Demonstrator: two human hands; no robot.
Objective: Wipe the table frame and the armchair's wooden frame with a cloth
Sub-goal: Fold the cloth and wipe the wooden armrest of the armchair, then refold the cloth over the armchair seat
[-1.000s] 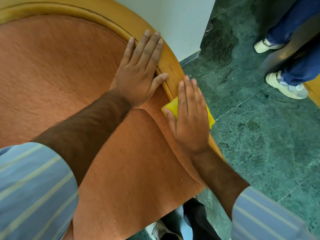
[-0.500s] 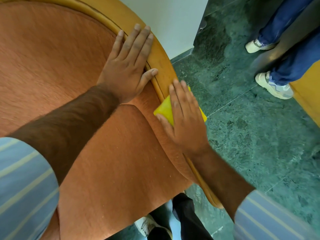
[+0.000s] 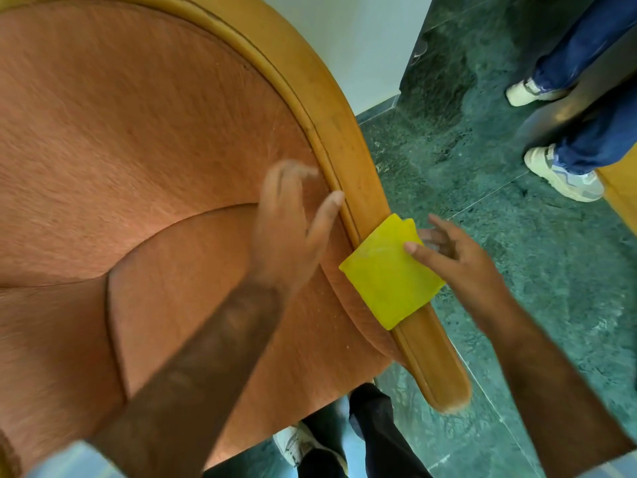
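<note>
The armchair's curved wooden frame (image 3: 348, 146) runs from the top left down to its rounded end at the lower right, bordering the orange upholstery (image 3: 138, 150). A folded yellow cloth (image 3: 386, 270) lies draped across the frame's lower stretch. My right hand (image 3: 458, 260) is just right of the cloth, fingers spread, with the thumb tip resting on the cloth's right edge. My left hand (image 3: 289, 222) is blurred, hovering over the upholstery just left of the frame, fingers apart and holding nothing.
Green marble floor (image 3: 517, 270) lies right of the chair. A person's legs in blue jeans and white sneakers (image 3: 565, 174) stand at the upper right. A white wall (image 3: 362, 36) is behind the chair. My own shoe (image 3: 296, 443) and dark trousers show below.
My right hand has come off the top of the cloth and slid to its right edge, uncovering it. My left hand has lifted off the wooden frame and pulled back toward me.
</note>
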